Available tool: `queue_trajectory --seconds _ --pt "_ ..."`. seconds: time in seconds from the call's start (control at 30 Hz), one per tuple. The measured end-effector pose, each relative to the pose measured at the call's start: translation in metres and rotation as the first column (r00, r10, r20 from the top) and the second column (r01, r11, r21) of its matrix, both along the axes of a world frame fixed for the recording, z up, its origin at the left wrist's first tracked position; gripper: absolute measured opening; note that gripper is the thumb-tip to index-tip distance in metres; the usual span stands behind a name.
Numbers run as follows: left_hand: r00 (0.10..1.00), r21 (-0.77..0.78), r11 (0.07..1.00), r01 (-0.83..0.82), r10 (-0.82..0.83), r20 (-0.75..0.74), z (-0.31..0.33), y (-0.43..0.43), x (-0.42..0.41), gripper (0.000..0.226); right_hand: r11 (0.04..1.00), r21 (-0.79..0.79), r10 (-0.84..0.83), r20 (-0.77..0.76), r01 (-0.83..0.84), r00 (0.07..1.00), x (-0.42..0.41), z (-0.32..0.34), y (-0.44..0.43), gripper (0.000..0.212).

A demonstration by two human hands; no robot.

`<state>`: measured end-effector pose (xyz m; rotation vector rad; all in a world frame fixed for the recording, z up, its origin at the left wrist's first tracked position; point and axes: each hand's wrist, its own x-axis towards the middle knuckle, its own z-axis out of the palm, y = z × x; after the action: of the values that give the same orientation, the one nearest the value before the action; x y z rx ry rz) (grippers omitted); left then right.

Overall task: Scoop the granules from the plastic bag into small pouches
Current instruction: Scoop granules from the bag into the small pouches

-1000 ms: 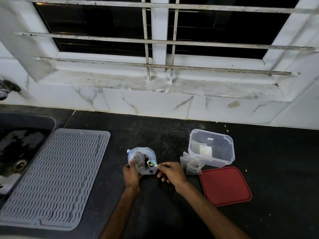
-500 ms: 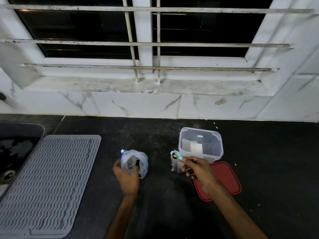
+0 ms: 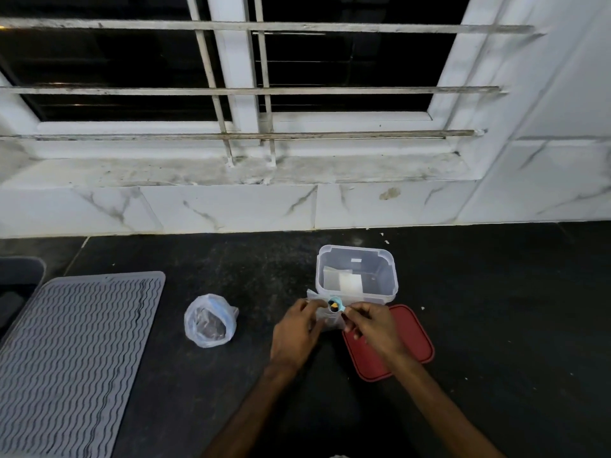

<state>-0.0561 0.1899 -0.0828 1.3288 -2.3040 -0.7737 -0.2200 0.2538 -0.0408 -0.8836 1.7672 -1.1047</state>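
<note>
Quick headcount on the table [image 3: 496, 325]: two hands, left hand [image 3: 299, 332] and right hand [image 3: 370, 328]. One plastic bag [image 3: 198, 312] of dark granules [image 3: 211, 327], one little blue scoop [image 3: 334, 305], one clear tub [image 3: 391, 279], one red lid [image 3: 410, 342]. The clear pouches [image 3: 325, 320] are bunched up between the hands (can't split them apart by eye, so no number from me). One grey ribbed mat [image 3: 76, 358] by the left edge. Window has three horizontal bars [image 3: 297, 90] and two thin upright bars [image 3: 211, 94].

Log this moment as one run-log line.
phase: filling | left hand: holds small pouch | right hand: holds blue scoop at pouch top | plastic bag: unheld on counter
</note>
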Motion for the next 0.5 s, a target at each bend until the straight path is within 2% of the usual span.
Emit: queue_trajectory --seconds 0.13,0.2,0.23,0.27,0.3,0.33,0.37,0.4,0.5 --pt "0.999 -0.010 1.000 -0.015 0.015 0.032 -0.006 -0.003 0.000 0.026 0.999 -0.011 0.048 -0.190 -0.051 0.981 -0.003 -0.008 0.000 0.020" --pt "1.000 -0.010 1.000 -0.022 0.022 -0.017 -0.008 -0.003 0.004 0.023 0.992 -0.004 0.111 -0.404 -0.123 0.908 -0.002 -0.007 0.001 0.015" --pt "0.999 -0.004 1.000 -0.024 0.023 -0.044 -0.008 -0.003 0.005 0.022 0.983 0.028 0.166 -0.561 -0.182 0.811 -0.002 -0.005 0.002 0.015" --pt "0.998 0.001 1.000 -0.026 0.026 -0.062 -0.007 -0.002 0.007 0.021 0.969 0.069 0.214 -0.720 -0.238 0.660 -0.001 -0.004 0.004 0.018" --pt "0.997 0.004 0.999 -0.032 0.032 -0.072 -0.007 -0.002 0.008 0.021 0.951 0.094 0.228 -0.855 -0.293 0.466 0.000 -0.004 0.004 0.022" --pt "0.996 0.006 0.999 -0.037 0.038 -0.077 -0.008 -0.002 0.009 0.020 0.932 0.105 0.215 -0.931 -0.348 0.295 -0.001 -0.006 0.006 0.029" --pt "0.995 0.009 0.999 -0.047 0.047 -0.083 -0.008 -0.002 0.011 0.020 0.915 0.102 0.190 -0.963 -0.391 0.193 0.000 -0.010 0.007 0.042" --pt "0.995 0.014 0.999 -0.052 0.053 -0.085 -0.008 -0.002 0.011 0.020 0.901 0.106 0.181 -0.973 -0.421 0.143 0.000 -0.014 0.010 0.054" --pt "0.993 0.033 0.998 -0.058 0.061 -0.105 -0.007 -0.004 0.012 0.020 0.889 0.097 0.174 -0.976 -0.447 0.134 -0.002 -0.023 0.012 0.071"
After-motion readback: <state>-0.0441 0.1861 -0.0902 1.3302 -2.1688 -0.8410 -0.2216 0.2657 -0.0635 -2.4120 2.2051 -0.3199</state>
